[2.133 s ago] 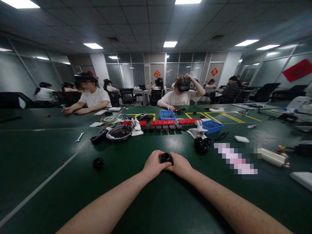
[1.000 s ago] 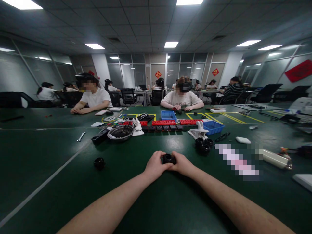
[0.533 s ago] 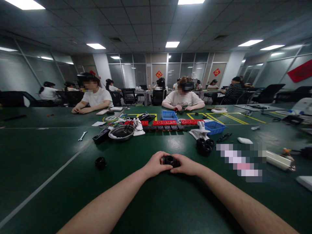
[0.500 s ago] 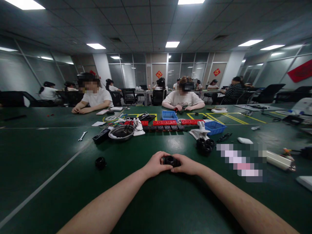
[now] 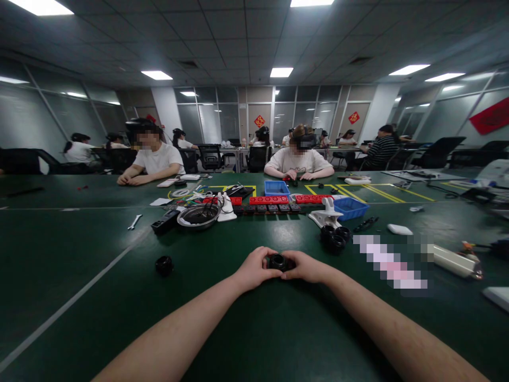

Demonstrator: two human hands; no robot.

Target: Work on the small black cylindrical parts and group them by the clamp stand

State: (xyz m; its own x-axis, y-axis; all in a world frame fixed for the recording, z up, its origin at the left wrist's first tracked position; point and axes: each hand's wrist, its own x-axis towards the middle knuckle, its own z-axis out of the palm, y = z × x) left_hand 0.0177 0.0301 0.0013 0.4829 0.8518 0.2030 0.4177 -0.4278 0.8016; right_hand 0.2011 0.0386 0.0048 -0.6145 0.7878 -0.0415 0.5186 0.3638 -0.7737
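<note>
Between my two hands, just above or on the green table (image 5: 246, 329), is a round black part (image 5: 277, 261) with a ring-shaped opening facing up. My left hand (image 5: 256, 269) grips its left side, thumb in front and fingers behind. My right hand (image 5: 305, 267) closes on its right side, and the fingers there are partly hidden. A similar black part (image 5: 164, 265) stands alone to the left. Several more black parts (image 5: 334, 240) are grouped at the right, in front of a white clamp stand (image 5: 326, 215).
Across the middle lie red power strips (image 5: 269, 200), blue trays (image 5: 350, 208), a metal bowl (image 5: 199, 217) with cables and a black device (image 5: 165, 220). A wrench (image 5: 135, 222) lies left, a beige cylinder (image 5: 453, 261) right. Two people sit opposite, their hands on the table.
My right hand has shifted very slightly around the black part. My left hand and the part stay in nearly the same place.
</note>
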